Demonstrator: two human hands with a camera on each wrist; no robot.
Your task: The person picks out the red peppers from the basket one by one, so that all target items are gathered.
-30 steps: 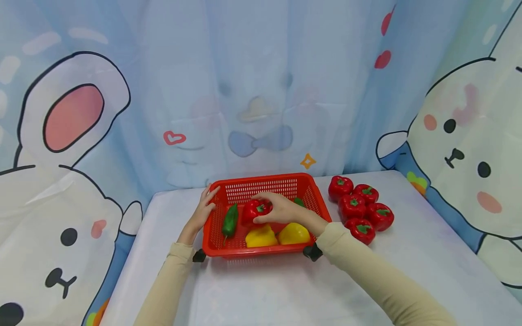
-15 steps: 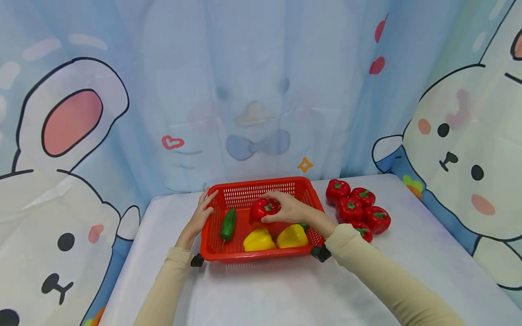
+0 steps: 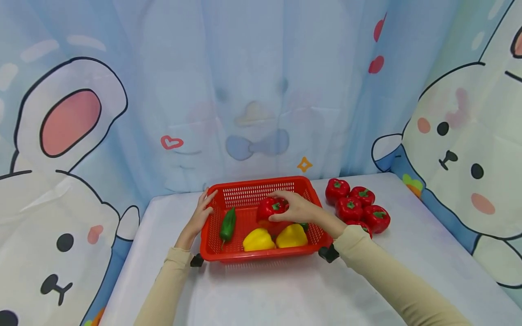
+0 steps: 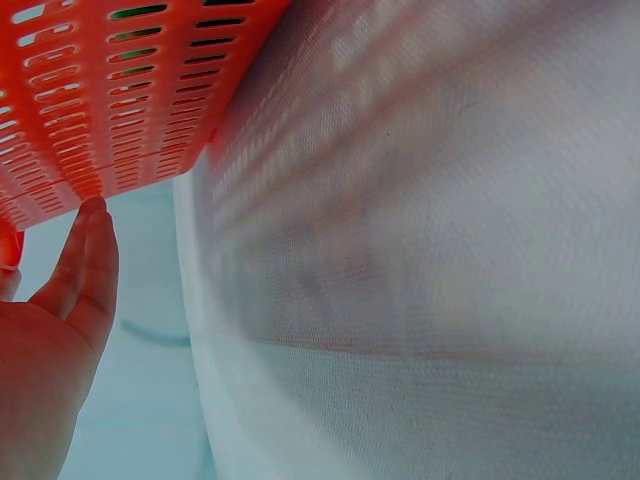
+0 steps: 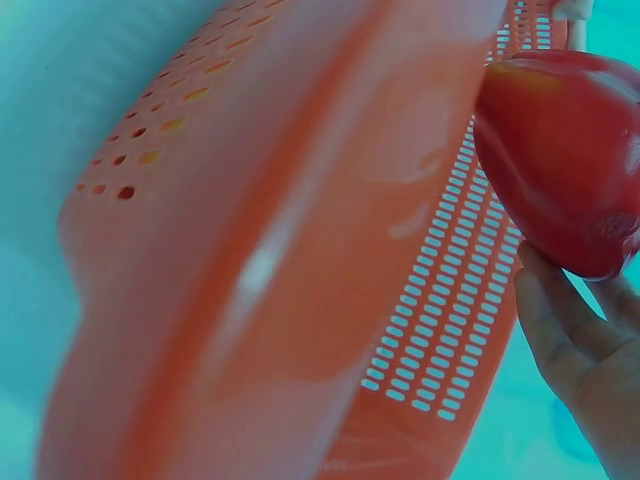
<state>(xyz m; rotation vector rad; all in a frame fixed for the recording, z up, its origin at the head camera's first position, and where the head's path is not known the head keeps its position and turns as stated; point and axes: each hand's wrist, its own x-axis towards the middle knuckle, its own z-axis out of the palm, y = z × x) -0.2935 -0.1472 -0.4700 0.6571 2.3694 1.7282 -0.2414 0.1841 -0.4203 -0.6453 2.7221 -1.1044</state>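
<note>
My right hand [image 3: 299,210] grips a glossy red bell pepper [image 3: 267,210] over the inside of a red plastic basket [image 3: 261,257]. The right wrist view shows the fingertips against the underside of that bell pepper [image 5: 570,150]. At the basket's left side, my left hand [image 3: 198,217] holds the rim, its fingers [image 4: 97,250] lying along the perforated outer wall. Inside are a long green pepper [image 3: 228,225] at the left and two yellow bell peppers [image 3: 258,240] near the front. Something green [image 3: 304,226] behind the right yellow one is mostly hidden.
Several red bell peppers [image 3: 350,208] lie clustered on the white cloth-covered table [image 3: 261,294], right of the basket. A pale blue curtain [image 3: 253,68] with cartoon figures hangs behind the table's far edge.
The right hand has carried the red bell pepper rightward within the basket, away from the green pepper. The left hand has stayed at the rim. The head view has shifted slightly.
</note>
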